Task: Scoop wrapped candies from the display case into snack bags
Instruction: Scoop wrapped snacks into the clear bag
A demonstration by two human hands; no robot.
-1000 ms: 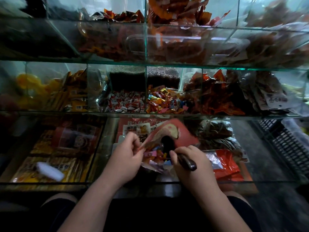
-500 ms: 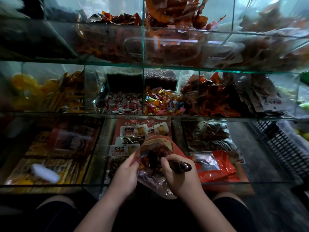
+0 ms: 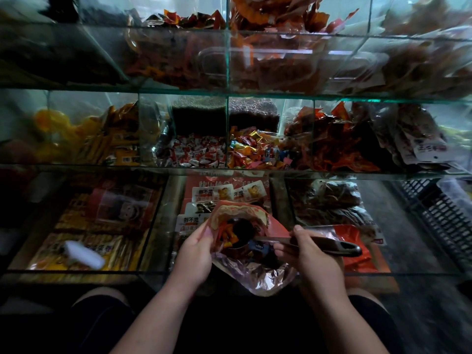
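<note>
I see the snack bag (image 3: 258, 274) held open just in front of the lowest glass shelf (image 3: 76, 271), its mouth tipped up toward me, with wrapped candies (image 3: 227, 233) in orange and blue showing inside. The scoop (image 3: 242, 232) has its dark bowl down in the bag's mouth, and its handle runs out to the right. My left hand (image 3: 195, 254) pinches the bag's left edge, thumb on top, fingers closed under the film. My right hand (image 3: 310, 256) is wrapped around the scoop's handle, just right of the bag. I think a few candies sit in the bowl, though it is too dark to be sure. Behind, on the middle shelf, the compartment of mixed colourful candies (image 3: 255, 152) lies beside one of red-and-white sweets (image 3: 196, 154). A black crate (image 3: 444, 213) stands at the far right.
</note>
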